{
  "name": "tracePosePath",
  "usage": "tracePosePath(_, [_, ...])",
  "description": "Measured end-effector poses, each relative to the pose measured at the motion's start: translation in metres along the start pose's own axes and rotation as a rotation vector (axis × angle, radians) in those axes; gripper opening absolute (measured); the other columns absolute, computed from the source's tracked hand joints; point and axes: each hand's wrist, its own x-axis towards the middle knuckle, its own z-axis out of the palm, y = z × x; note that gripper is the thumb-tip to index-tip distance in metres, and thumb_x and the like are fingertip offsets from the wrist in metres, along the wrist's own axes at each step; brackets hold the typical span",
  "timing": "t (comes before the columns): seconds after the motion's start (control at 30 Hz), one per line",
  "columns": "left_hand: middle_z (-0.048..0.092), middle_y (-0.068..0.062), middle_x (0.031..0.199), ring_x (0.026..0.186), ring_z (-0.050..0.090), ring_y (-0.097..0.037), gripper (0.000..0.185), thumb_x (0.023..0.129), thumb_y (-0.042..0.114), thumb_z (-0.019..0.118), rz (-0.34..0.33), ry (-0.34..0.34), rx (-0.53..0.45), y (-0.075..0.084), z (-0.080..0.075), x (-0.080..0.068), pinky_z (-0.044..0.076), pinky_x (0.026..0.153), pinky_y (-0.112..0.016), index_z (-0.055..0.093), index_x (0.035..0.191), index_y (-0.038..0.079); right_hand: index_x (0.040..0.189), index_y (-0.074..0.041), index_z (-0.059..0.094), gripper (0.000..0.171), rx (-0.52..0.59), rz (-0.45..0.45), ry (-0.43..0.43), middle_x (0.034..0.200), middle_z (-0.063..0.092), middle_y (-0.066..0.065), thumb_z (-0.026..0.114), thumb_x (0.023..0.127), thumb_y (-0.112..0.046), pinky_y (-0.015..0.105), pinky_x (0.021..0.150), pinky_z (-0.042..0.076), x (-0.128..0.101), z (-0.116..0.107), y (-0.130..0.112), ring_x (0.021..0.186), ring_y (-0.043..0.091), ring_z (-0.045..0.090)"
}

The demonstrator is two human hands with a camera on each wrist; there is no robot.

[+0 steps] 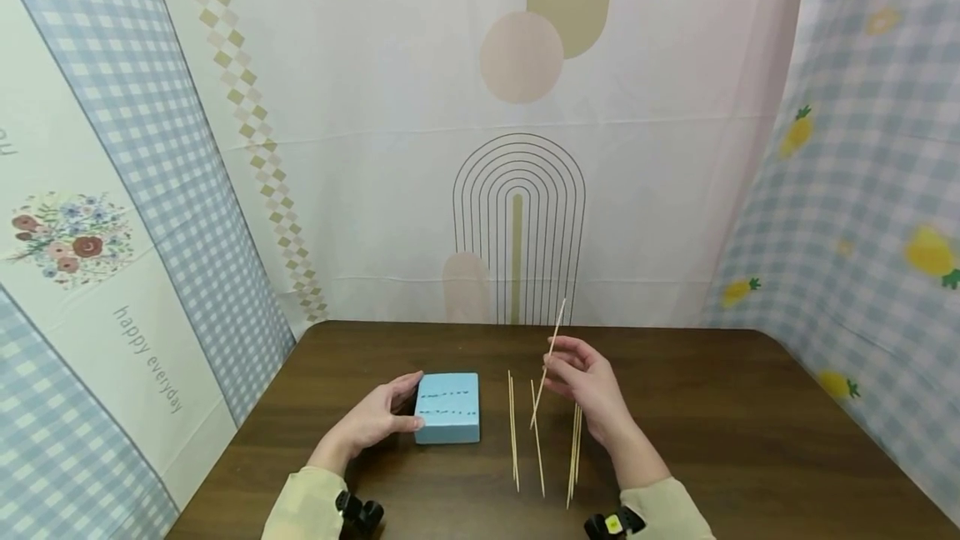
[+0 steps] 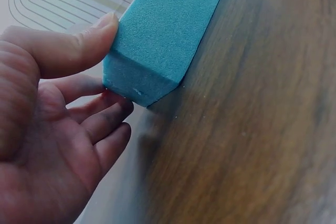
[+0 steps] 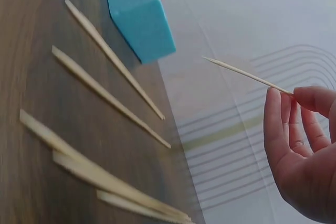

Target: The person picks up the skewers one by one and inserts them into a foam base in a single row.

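Note:
A light blue foam block lies on the dark wooden table, with rows of small holes in its top. My left hand grips the block's left end, thumb on its top edge and fingers against its side. My right hand is raised above the table and pinches a thin wooden skewer between thumb and fingertips, the stick slanting upward. Several more skewers lie flat on the table between the block and my right forearm.
Patterned fabric backdrops close in the table at the back and on both sides. Bare wood stretches to the right of the skewers. Wrist cameras sit on both sleeves at the near edge.

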Motion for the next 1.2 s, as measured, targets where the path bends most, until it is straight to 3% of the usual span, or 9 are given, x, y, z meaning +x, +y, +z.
tracePosePath(0.33, [0.024,-0.032,0.171,0.155,0.031,-0.050,0.091,0.093,0.017,0.082,0.000,-0.013,0.015,-0.001,0.000,0.001,0.025,0.123,-0.064,0.031,0.163,-0.009,0.127,0.002,0.069,0.030,-0.024,-0.096,-0.018,0.104,0.071,0.013,0.074,0.098,0.003,0.038,0.084,0.064,0.003,0.037,0.002,0.094,0.023,0.073])
tracePosePath(0.67, [0.023,-0.032,0.171,0.156,0.029,-0.050,0.092,0.093,0.017,0.082,-0.008,-0.020,0.001,-0.002,0.001,0.002,0.024,0.124,-0.063,0.029,0.164,-0.010,0.127,0.003,0.068,0.028,-0.020,-0.153,-0.043,0.111,0.072,0.020,0.073,0.099,0.001,0.034,0.083,0.064,0.001,0.070,0.006,0.093,0.021,0.074])
tracePosePath(1.07, [0.022,-0.033,0.171,0.156,0.028,-0.049,0.091,0.094,0.017,0.081,-0.004,-0.025,0.006,0.000,0.001,0.000,0.023,0.124,-0.063,0.028,0.163,-0.010,0.125,0.002,0.068,0.025,-0.012,-0.215,-0.078,0.107,0.075,0.013,0.073,0.100,-0.002,0.033,0.084,0.063,0.000,0.106,0.013,0.097,0.025,0.074])
tracePosePath(1.2, [0.022,-0.033,0.171,0.155,0.030,-0.049,0.090,0.096,0.016,0.079,0.018,-0.037,0.017,0.003,0.000,-0.001,0.026,0.124,-0.063,0.027,0.164,-0.011,0.125,0.000,0.069,0.026,-0.019,-0.244,-0.097,0.111,0.074,0.019,0.074,0.100,-0.003,0.032,0.084,0.063,-0.001,0.116,0.017,0.099,0.025,0.074])
